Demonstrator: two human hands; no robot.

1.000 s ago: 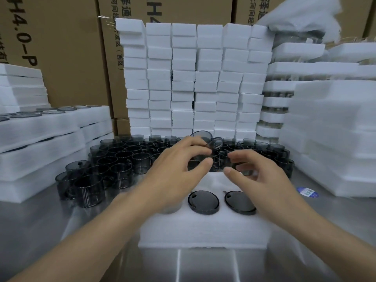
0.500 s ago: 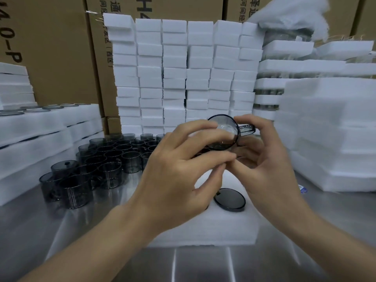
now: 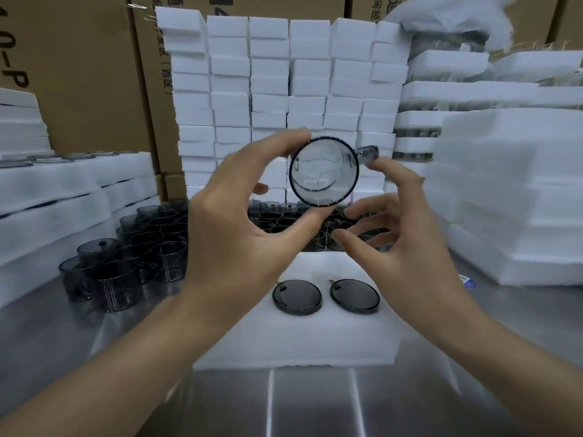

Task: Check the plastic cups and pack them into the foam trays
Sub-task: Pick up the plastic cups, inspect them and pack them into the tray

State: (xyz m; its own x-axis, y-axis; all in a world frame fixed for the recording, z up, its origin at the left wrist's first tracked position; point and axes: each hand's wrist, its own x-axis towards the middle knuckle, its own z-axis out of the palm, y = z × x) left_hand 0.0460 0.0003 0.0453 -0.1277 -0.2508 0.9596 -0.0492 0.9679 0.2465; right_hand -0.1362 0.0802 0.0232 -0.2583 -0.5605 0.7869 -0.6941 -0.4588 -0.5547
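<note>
The left hand (image 3: pixel 239 222) pinches a clear cup (image 3: pixel 323 170) end-on to the camera; the right hand (image 3: pixel 407 241) hangs spread just beside it, above a foam tray (image 3: pixel 299 342) mid-worktop (image 3: pixel 315 405) holding two dark cups (image 3: pixel 296 297)

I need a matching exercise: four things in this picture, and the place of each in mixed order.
1 clear grey plastic cup with handle
2 two dark round discs
3 group of smoky grey cups
4 white foam blocks

a stacked before brown cardboard boxes
b held up by the left hand
c standing on the steel table
d set in the white foam tray

Pairs: 1-b, 2-d, 3-c, 4-a.
</note>
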